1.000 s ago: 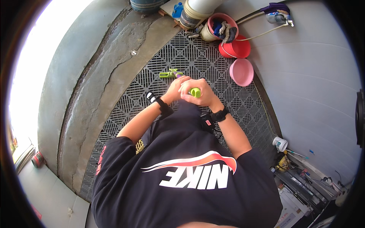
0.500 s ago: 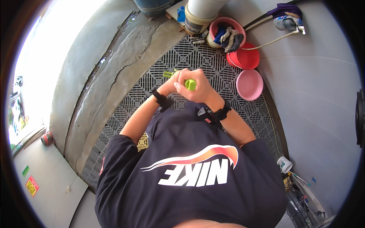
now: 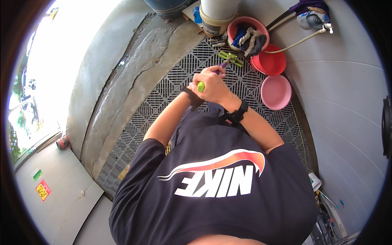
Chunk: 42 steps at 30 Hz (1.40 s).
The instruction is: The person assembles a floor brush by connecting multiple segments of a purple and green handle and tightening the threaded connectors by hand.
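Tool (image 3: 224, 64) with a green head (image 3: 235, 61), left of the red bucket (image 3: 274, 61). From afar, I see right hand (image 3: 213, 87) and left hand (image 3: 214, 70) curled closed around it, also left of the bucket.

The right hand (image 3: 215, 88) grips the green end (image 3: 200, 86) of a purple pole (image 3: 224, 64), with the left hand (image 3: 212, 69) farther along it. The pole's green head (image 3: 231, 59) is over the grey grid mat (image 3: 173, 86), near a red bucket (image 3: 273, 62) and a pink basin (image 3: 276, 94)
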Each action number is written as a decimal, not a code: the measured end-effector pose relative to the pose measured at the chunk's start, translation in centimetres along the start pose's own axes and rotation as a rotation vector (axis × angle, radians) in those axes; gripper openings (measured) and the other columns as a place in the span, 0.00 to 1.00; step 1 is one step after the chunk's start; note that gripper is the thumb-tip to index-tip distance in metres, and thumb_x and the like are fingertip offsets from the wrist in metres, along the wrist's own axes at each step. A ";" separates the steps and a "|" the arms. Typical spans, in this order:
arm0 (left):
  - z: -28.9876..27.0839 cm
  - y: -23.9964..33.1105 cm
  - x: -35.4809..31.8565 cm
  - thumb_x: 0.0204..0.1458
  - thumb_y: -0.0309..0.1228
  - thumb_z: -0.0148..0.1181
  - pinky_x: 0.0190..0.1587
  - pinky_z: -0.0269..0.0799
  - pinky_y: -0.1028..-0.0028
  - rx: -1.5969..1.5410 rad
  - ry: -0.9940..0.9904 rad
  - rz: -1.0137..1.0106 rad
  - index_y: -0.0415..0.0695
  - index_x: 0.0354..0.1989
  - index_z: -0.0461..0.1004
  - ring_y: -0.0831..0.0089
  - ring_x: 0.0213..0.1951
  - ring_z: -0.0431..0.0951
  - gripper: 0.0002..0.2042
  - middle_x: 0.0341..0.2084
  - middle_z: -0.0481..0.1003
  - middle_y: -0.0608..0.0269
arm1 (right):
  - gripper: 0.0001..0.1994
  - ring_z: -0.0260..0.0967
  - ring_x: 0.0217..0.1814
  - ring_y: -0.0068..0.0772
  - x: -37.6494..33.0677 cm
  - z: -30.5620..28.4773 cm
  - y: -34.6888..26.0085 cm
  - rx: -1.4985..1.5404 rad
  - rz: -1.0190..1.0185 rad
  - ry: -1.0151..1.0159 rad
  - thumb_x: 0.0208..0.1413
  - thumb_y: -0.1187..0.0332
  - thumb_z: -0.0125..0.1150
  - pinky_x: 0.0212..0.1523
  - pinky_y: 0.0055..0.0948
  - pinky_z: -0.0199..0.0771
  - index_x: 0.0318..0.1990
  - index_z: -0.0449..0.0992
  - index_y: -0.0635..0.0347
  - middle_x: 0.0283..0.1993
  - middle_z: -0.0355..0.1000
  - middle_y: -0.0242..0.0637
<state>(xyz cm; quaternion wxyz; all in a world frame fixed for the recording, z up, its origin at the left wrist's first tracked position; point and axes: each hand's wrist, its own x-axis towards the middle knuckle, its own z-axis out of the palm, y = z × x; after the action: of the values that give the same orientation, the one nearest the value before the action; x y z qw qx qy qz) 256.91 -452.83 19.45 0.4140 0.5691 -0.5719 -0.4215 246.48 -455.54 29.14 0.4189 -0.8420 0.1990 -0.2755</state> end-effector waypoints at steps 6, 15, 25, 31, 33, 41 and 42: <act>0.3 -0.1 0.7 0.59 0.32 0.63 0.49 0.72 0.70 0.019 -0.006 -0.010 0.40 0.43 0.76 0.72 0.44 0.75 0.10 0.39 0.76 0.63 | 0.21 0.75 0.44 0.54 -0.2 -0.8 1.4 0.197 0.054 -0.079 0.39 0.76 0.67 0.46 0.43 0.72 0.44 0.69 0.58 0.38 0.74 0.51; 1.1 -0.5 -2.5 0.58 0.33 0.63 0.47 0.72 0.70 0.021 0.010 -0.004 0.41 0.42 0.76 0.71 0.42 0.75 0.10 0.38 0.77 0.63 | 0.14 0.76 0.36 0.48 0.8 -0.9 3.7 0.051 -0.115 -0.488 0.34 0.65 0.72 0.40 0.40 0.73 0.31 0.76 0.58 0.29 0.76 0.42; -6.0 -5.0 -15.1 0.56 0.33 0.64 0.46 0.72 0.69 -0.061 0.107 0.034 0.41 0.41 0.76 0.70 0.41 0.76 0.10 0.36 0.77 0.63 | 0.20 0.75 0.36 0.47 -2.6 13.7 -2.6 0.130 -0.014 -0.488 0.34 0.53 0.77 0.43 0.41 0.72 0.27 0.79 0.60 0.29 0.76 0.44; -13.9 -8.5 -32.3 0.55 0.33 0.64 0.44 0.72 0.69 -0.081 0.283 -0.041 0.41 0.41 0.76 0.70 0.40 0.76 0.10 0.35 0.77 0.62 | 0.20 0.74 0.34 0.43 -3.3 29.4 -12.7 0.239 -0.085 -0.504 0.33 0.56 0.79 0.41 0.39 0.71 0.27 0.78 0.60 0.26 0.73 0.40; -16.2 -9.0 -37.9 0.55 0.33 0.64 0.44 0.73 0.69 -0.066 0.345 -0.085 0.41 0.41 0.76 0.69 0.39 0.76 0.10 0.35 0.77 0.62 | 0.19 0.73 0.33 0.43 -3.0 34.0 -16.2 0.322 -0.068 -0.510 0.33 0.56 0.78 0.41 0.39 0.71 0.27 0.79 0.60 0.25 0.73 0.40; -20.2 -7.7 -48.7 0.53 0.33 0.64 0.43 0.73 0.69 0.071 0.463 -0.199 0.42 0.40 0.76 0.69 0.38 0.77 0.11 0.34 0.77 0.62 | 0.18 0.73 0.32 0.44 -3.3 40.1 -24.1 0.347 -0.123 -0.525 0.40 0.54 0.76 0.38 0.39 0.71 0.26 0.77 0.57 0.25 0.73 0.40; -20.0 -7.5 -48.4 0.53 0.34 0.64 0.43 0.73 0.69 0.077 0.461 -0.192 0.42 0.40 0.76 0.69 0.38 0.77 0.11 0.34 0.77 0.62 | 0.16 0.73 0.30 0.44 -3.1 39.9 -24.0 0.325 -0.157 -0.535 0.42 0.57 0.75 0.36 0.37 0.71 0.27 0.76 0.58 0.25 0.73 0.40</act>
<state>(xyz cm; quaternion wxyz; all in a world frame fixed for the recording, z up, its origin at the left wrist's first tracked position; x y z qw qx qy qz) 278.70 -404.60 18.62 0.4695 0.7172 -0.4213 -0.2961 271.72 -416.31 27.93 0.5627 -0.8195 -0.0303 -0.1042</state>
